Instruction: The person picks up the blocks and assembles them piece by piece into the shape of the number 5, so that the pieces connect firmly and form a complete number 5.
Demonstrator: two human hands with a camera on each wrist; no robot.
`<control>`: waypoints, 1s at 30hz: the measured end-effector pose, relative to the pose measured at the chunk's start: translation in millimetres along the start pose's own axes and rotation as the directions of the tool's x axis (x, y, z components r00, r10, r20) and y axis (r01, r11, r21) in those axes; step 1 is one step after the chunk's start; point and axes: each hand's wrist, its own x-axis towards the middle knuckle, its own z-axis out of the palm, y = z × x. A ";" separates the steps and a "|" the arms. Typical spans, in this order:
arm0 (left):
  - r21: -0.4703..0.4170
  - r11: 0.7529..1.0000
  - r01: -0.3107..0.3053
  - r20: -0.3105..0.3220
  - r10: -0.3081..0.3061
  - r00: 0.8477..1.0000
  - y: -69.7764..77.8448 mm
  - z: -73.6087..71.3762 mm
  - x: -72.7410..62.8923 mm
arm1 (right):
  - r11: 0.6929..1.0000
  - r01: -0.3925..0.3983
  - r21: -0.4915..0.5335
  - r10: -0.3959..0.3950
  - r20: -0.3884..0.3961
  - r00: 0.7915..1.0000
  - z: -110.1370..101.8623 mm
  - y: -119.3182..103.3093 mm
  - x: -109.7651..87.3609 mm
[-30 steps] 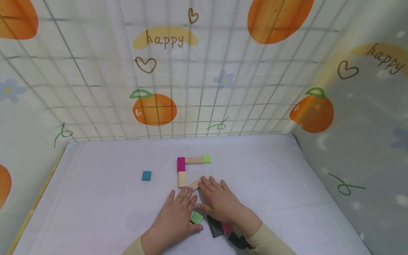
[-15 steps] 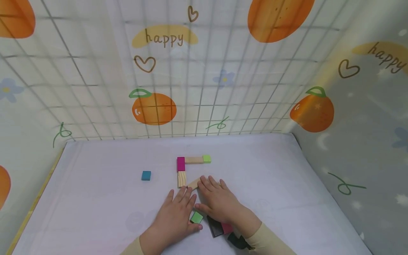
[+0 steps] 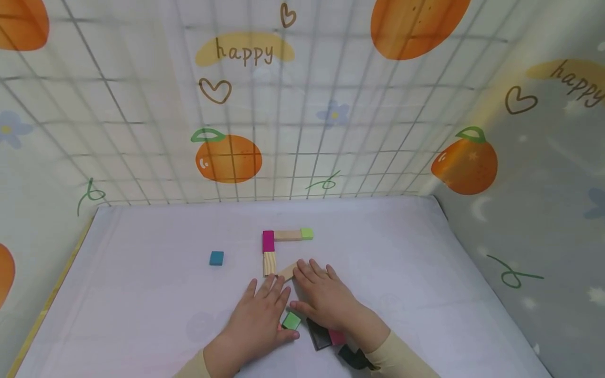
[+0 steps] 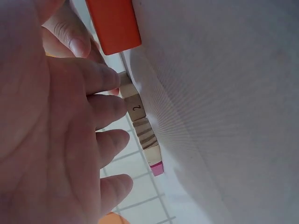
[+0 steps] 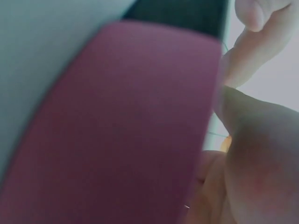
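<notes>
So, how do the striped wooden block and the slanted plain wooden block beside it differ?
Surface: the striped block shows bold grain lines, while the slanted block has a paler, plainer face.

Pose: from the head view, the striped block runs almost straight away from the person; the slanted block lies diagonally.

Neighbour: the striped block meets the magenta block; the slanted block lies apart from it.

Both are longish and wood-toned.

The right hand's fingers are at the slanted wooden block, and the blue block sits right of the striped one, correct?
Not quite: the head view shows the blue block left of the striped block. The right hand is at the slanted wooden block, as you say.
</notes>
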 end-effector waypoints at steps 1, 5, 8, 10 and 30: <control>-0.004 1.000 0.000 0.005 0.001 1.000 -0.2 -0.1 -0.2 | 1.000 -0.001 0.002 0.001 0.001 1.000 0.0 -0.1 -0.3; -0.017 1.000 -0.001 0.021 0.002 1.000 -0.7 -0.7 -0.6 | 1.000 -0.008 0.006 0.008 0.003 1.000 0.8 -0.2 -0.8; -0.015 1.000 -0.002 0.016 0.002 1.000 -0.9 0.3 -0.1 | 1.000 -0.019 0.002 0.019 0.007 1.000 1.1 -0.4 -0.5; -0.013 1.000 -0.002 0.012 0.002 1.000 -1.1 1.5 0.2 | 1.000 -0.024 0.001 0.024 0.011 1.000 1.7 -0.2 0.1; -0.052 0.999 0.011 0.044 -0.009 0.999 -4.1 2.8 2.0 | 1.000 -0.010 0.002 0.009 0.020 1.000 1.4 1.7 0.1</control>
